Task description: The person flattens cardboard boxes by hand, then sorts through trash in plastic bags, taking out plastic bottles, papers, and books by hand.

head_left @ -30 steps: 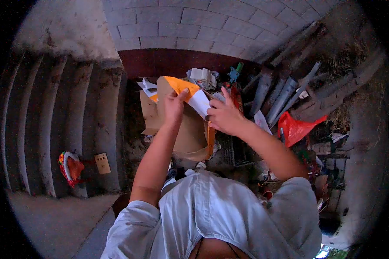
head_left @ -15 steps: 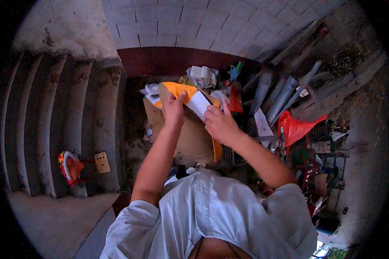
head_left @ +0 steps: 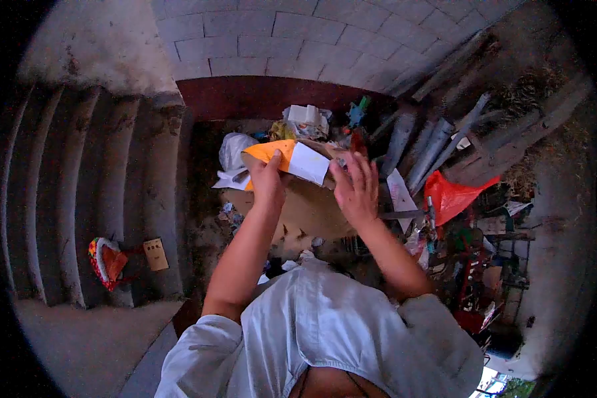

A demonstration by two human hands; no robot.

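My left hand (head_left: 267, 180) is closed on an orange-and-white cardboard piece (head_left: 297, 159), thumb on its orange part. A white patch covers the cardboard's right end, and its upper edge curls over. My right hand (head_left: 356, 191) is beside that right end with its fingers apart. Whether its fingertips touch the cardboard I cannot tell. Brown cardboard (head_left: 315, 215) spreads below, between my forearms; whether it joins the orange piece is unclear. White paper (head_left: 232, 179) and a pale plastic bag (head_left: 236, 151) are just left of the held piece.
Concrete steps (head_left: 116, 199) rise at the left, with a colourful hat-like item (head_left: 106, 262) and a small tan board (head_left: 156, 254) on them. Grey pipes (head_left: 432, 152), a red plastic bag (head_left: 454, 196) and mixed scrap are at the right. A block wall (head_left: 278, 40) stands ahead.
The held cardboard has moved slightly down and lies more level. My right hand has shifted right and lower, its fingers spreading off the white part. The orange edge at the lower right is out of sight.
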